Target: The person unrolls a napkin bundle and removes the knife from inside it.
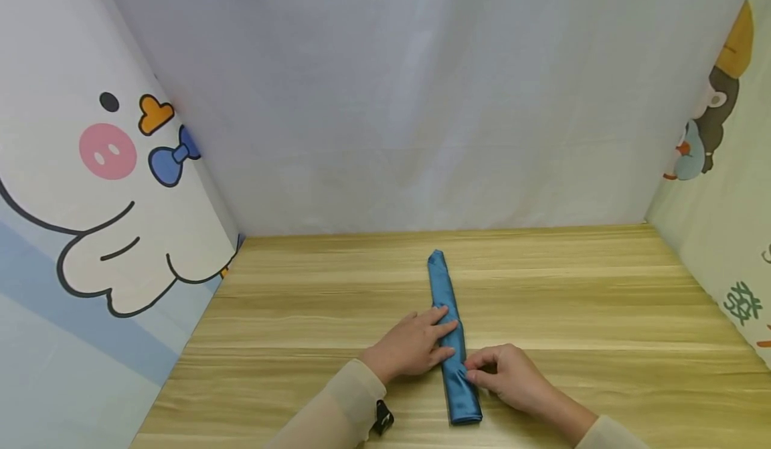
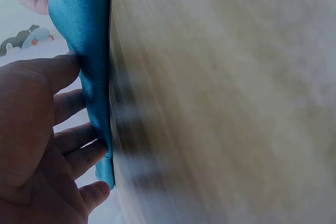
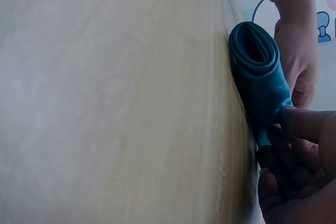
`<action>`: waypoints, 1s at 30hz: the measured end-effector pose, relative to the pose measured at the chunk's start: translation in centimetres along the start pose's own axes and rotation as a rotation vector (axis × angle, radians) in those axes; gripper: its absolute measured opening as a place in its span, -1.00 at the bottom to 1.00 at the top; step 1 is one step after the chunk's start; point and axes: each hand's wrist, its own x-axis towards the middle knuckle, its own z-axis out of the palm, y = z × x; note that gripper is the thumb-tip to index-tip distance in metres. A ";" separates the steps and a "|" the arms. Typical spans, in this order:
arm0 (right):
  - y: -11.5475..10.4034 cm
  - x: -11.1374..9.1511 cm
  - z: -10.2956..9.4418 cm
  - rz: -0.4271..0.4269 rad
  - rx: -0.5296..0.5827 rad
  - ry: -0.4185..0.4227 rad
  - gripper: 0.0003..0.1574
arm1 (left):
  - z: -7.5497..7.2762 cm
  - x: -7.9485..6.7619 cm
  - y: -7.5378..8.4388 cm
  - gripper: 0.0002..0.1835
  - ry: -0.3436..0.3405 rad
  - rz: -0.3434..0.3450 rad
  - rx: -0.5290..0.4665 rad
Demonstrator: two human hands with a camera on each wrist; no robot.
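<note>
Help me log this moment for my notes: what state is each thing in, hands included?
Blue cloth: rolled into a long tube, opening visible at its near end.
Left hand: fingers spread, resting on the roll.
Right hand: pinching the roll's side.
Table: flat, under the roll.

No legible text, green wall marks (image 1: pixel 743 303) unclear

Dim wrist views (tabletop (image 2: pixel 226 103) blurry)

pale cloth (image 1: pixel 391 101) hangs behind a wood-grain tabletop (image 1: pixel 289 308).
</note>
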 end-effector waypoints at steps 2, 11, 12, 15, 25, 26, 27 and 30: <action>-0.1 -0.1 0.0 0.007 -0.003 0.002 -0.87 | -0.1 0.0 0.0 -0.37 -0.003 -0.001 0.007; -0.9 0.0 -0.7 0.045 0.167 -0.033 -0.66 | -0.1 0.2 0.1 -0.37 -0.006 0.006 0.030; -1.0 0.1 -0.8 0.047 0.179 -0.036 -0.65 | 0.0 0.2 0.1 -0.37 -0.005 0.007 0.031; -1.0 0.1 -0.8 0.048 0.185 -0.048 -0.68 | 0.1 0.2 0.0 -0.37 0.000 0.010 0.033; -0.2 -0.6 -1.4 0.057 0.109 -0.036 -0.64 | 0.0 0.1 0.0 -0.35 0.003 0.013 0.013; -0.1 -0.6 -1.5 0.056 0.094 -0.036 -0.64 | 0.0 0.1 0.0 -0.35 0.001 0.012 0.009; 0.1 -0.7 -1.5 0.053 0.076 -0.035 -0.64 | 0.0 0.1 0.0 -0.35 0.000 0.011 0.008; 0.4 -0.9 -1.7 0.037 0.020 -0.034 -0.70 | 0.0 0.1 0.0 -0.36 0.001 0.010 0.004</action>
